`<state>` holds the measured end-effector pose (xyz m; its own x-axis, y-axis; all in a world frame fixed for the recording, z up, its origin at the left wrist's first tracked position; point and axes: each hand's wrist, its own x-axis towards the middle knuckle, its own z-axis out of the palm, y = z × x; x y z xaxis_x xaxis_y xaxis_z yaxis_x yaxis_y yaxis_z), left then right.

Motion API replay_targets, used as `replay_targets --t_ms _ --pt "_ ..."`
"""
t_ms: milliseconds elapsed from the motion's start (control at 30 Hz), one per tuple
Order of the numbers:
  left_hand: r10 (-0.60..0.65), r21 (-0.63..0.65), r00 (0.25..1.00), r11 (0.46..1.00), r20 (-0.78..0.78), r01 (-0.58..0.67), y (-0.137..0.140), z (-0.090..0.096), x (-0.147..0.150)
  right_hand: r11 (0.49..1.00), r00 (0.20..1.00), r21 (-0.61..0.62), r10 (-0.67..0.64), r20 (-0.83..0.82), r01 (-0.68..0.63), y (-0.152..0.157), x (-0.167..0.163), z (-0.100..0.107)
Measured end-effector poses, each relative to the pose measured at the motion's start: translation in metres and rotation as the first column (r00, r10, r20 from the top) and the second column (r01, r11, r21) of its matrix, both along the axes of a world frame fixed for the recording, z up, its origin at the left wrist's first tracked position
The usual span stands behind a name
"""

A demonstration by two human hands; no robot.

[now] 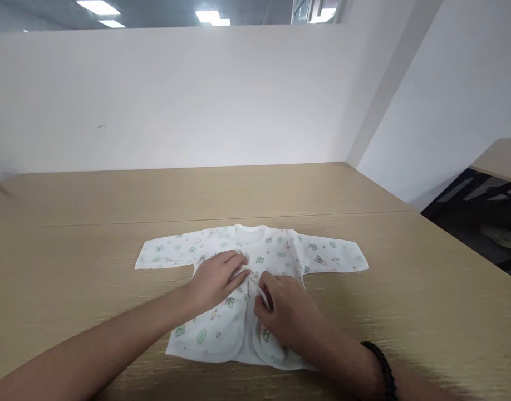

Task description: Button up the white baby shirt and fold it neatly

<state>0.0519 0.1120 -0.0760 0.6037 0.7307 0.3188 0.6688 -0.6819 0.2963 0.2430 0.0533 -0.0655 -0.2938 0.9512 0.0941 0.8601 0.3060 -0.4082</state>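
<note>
A small white baby shirt (214, 328) with green and brown animal prints lies face up, its sleeves spread to both sides. Its front is joined near the neck and parts toward the hem. My left hand (220, 278) rests on the upper front, thumb and fingers closed on the fabric by the opening. Just to the right, my right hand (286, 306) pinches the other front edge, which is lifted and folded a little. What lies between the fingertips is partly hidden. A dark braided bracelet (381, 367) circles my right wrist.
The shirt lies on a wooden table (92, 289) with a seam running across it. A white partition (176, 100) rises along the back edge, and another white panel (456, 100) stands to the right. Beyond the table's right edge is a dark space with another tabletop (500, 159).
</note>
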Motion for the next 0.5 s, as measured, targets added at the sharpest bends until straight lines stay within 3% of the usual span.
replay_targets --t_ms 133,267,400,500 --pt "-0.060 0.061 0.996 0.996 -0.063 0.064 -0.017 0.007 0.004 0.998 1.000 -0.048 -0.030 -0.006 0.029 -0.002 -0.002 0.006" --pt "-0.166 -0.073 0.964 0.985 -0.206 0.154 -0.037 0.012 0.010 0.999 0.996 -0.027 -0.019 0.086 0.022 0.002 -0.004 0.002" --pt "-0.142 -0.140 0.942 0.985 -0.303 0.103 -0.040 0.012 0.013 0.998 0.992 0.064 -0.020 0.127 0.012 0.003 -0.004 -0.002" --pt "-0.072 -0.166 0.956 0.986 -0.283 0.025 -0.038 0.010 0.014 0.999 0.997 0.039 -0.039 0.065 0.036 0.003 -0.002 0.002"
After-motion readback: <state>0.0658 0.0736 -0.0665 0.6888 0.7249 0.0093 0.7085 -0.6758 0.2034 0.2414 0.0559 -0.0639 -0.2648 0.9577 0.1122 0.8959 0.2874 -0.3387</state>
